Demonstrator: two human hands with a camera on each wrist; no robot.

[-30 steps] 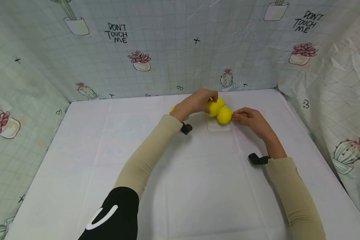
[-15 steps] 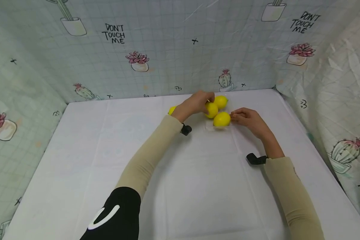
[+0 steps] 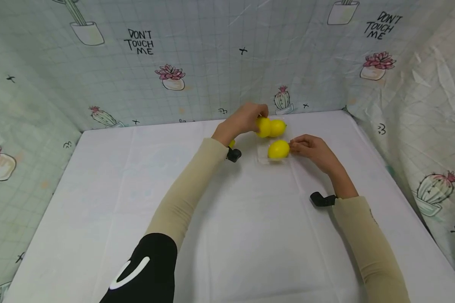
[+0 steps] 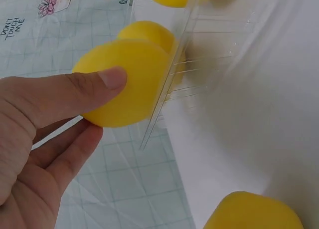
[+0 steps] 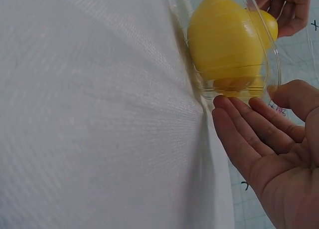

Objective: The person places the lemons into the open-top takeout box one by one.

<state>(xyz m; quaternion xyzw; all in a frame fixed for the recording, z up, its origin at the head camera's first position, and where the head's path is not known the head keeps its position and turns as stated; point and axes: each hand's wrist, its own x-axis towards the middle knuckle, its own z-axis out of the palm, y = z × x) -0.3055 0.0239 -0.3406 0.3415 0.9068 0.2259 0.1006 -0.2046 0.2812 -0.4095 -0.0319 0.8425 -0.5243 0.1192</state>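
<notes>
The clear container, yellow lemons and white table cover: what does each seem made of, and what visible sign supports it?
Clear container: probably thin, glossy plastic; yellow shows through its ribbed walls.
Yellow lemons: smooth, evenly coloured, softly shiny; possibly plastic or foam imitations, though real peel isn't ruled out.
White table cover: perhaps mostly matt fabric or textured plastic; fine grain and creases show.

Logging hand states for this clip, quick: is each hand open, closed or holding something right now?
Left hand: closed, holding a yellow lemon.
Right hand: open, fingers nearly straight at the clear container.
</notes>
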